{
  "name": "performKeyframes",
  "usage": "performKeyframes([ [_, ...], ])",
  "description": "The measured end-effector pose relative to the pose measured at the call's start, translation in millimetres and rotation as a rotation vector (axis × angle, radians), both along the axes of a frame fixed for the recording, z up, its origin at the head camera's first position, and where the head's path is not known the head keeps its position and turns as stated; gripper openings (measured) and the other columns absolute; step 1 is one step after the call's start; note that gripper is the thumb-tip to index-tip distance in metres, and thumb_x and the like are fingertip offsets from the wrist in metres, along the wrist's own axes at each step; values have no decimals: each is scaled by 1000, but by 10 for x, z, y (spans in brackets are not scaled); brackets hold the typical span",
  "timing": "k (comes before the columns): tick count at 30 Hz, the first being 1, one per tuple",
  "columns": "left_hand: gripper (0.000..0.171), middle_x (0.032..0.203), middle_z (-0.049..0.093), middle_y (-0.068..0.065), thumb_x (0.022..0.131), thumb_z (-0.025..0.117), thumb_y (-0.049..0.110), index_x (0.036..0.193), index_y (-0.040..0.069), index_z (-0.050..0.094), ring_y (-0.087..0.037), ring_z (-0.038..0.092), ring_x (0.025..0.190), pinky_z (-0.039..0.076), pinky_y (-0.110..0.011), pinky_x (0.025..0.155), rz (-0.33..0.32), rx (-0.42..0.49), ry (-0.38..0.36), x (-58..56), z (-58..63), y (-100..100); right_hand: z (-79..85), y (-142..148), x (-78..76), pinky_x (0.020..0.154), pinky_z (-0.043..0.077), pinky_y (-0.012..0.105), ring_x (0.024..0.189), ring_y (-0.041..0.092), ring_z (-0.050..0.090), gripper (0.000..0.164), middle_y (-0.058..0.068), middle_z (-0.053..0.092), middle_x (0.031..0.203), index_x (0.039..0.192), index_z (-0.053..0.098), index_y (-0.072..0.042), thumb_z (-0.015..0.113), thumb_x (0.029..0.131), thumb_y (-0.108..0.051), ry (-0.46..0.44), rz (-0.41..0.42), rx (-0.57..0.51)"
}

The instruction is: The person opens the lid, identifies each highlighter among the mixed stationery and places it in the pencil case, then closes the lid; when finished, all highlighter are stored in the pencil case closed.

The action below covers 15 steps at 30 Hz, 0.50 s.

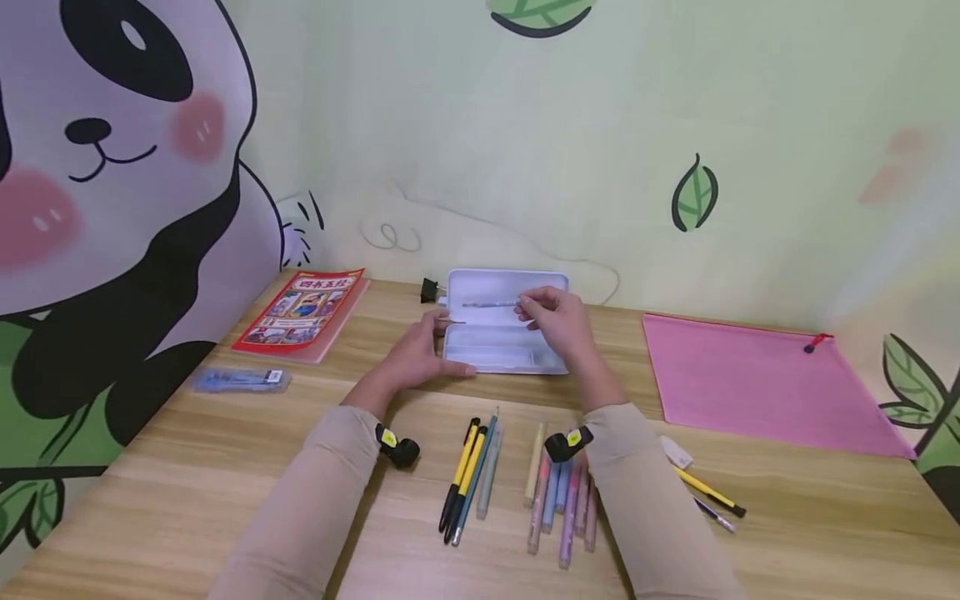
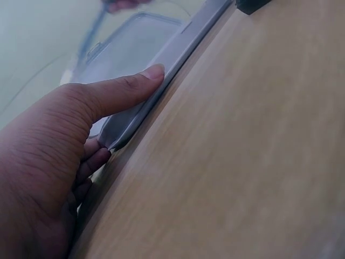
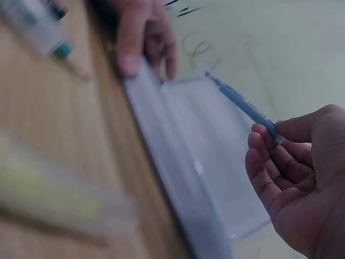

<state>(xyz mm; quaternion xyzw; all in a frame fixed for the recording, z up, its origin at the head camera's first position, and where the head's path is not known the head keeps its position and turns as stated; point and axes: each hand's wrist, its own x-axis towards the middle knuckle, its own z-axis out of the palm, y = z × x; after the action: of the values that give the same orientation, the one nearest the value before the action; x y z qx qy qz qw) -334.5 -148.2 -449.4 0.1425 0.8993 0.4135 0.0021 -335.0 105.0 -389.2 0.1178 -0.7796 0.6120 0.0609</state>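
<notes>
A white pencil case (image 1: 498, 369) lies on the wooden table with its lid (image 1: 480, 283) raised at the back. My left hand (image 1: 415, 354) grips its left end. In the left wrist view, the thumb (image 2: 126, 91) presses the front edge and the other fingers bend around the corner. Between thumb and fingertips, my right hand (image 1: 558, 323) pinches one end of a slim blue pen (image 3: 242, 102). The pen points left and is held above the case, in front of the lid. No pens show inside the visible part of the tray.
Nearer on the table lie yellow-and-black pens (image 1: 458, 471), a grey marker (image 1: 490, 475) and several pastel markers (image 1: 565, 517). A pink zip pouch (image 1: 757, 383) is at right, a red book (image 1: 303, 308) at left. Behind the case stands a wall (image 1: 510, 167).
</notes>
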Motion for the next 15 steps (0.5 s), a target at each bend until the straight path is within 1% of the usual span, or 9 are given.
performKeyframes([
  [2,128,142,49,-18,58,94,55,155,7,25,-32,47,131,32,-48,115,7,-5,-1,0,21,1,-115,0,-43,79,58,37,90,26,68,25,19,73,101,114,67,5,62,101,-16,-6,-2,33],
  [4,128,142,50,-18,59,94,55,155,7,25,-32,47,131,33,-48,115,6,-7,-4,1,32,2,-209,5,-69,77,56,34,92,26,68,24,17,73,102,113,67,3,61,102,-18,-3,-6,79],
  [7,127,142,51,-18,58,95,53,155,7,25,-32,48,131,33,-48,115,-3,3,-2,-3,34,3,-298,3,-86,75,54,30,92,25,66,22,14,74,101,110,68,-1,61,102,-20,11,-15,125],
  [11,129,143,50,-17,57,94,55,155,8,25,-32,48,131,33,-49,115,-3,7,-8,-5,25,3,-355,-8,-90,74,52,29,90,24,65,20,11,74,99,109,68,-4,63,101,-21,30,-10,167],
  [15,130,143,50,-17,57,94,57,156,9,25,-31,47,131,33,-49,115,4,5,-15,-7,20,0,-393,-25,-101,75,50,30,92,22,67,18,8,75,100,111,67,-5,64,99,-19,44,-5,273],
])
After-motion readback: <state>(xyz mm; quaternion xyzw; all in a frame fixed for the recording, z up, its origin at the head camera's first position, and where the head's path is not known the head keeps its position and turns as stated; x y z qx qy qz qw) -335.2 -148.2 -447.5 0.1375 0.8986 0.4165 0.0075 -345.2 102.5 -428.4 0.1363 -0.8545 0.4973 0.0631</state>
